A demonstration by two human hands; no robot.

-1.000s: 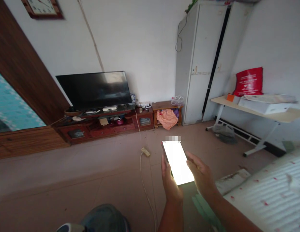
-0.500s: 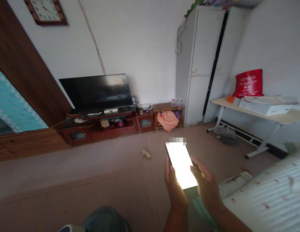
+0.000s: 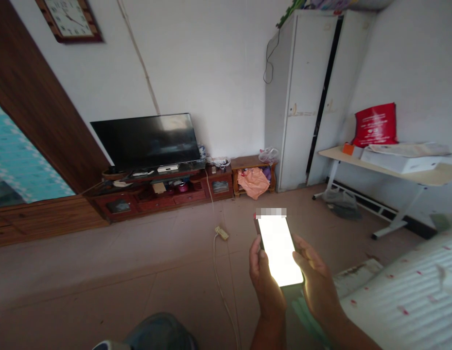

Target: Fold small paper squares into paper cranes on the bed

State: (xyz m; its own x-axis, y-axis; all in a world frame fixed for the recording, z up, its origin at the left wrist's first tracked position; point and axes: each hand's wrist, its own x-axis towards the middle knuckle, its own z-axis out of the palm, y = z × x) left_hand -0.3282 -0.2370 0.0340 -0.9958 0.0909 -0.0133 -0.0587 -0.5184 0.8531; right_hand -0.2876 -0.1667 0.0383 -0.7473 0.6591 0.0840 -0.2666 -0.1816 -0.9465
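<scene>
A smartphone (image 3: 282,253) with a glaring white screen is held upright between both hands, over the floor at the lower right of the head view. My left hand (image 3: 268,282) is closed around its left edge, thumb along the side. My right hand (image 3: 316,274) grips the right edge, its thumb tip at the border of the screen. Nothing on the screen can be read, as it is washed out and its top strip is blurred. Fingers behind the phone are hidden.
A power strip (image 3: 222,233) and its white cable lie on the tiled floor. Against the wall stand a television (image 3: 147,141) on a low wooden cabinet and a grey metal locker (image 3: 306,97). A table (image 3: 331,153) bears a red bag (image 3: 375,125). At right is a quilted bed (image 3: 411,296).
Both hands and the phone have shifted slightly right in the view, and the phone looks a little more upright. The hold is the same.
</scene>
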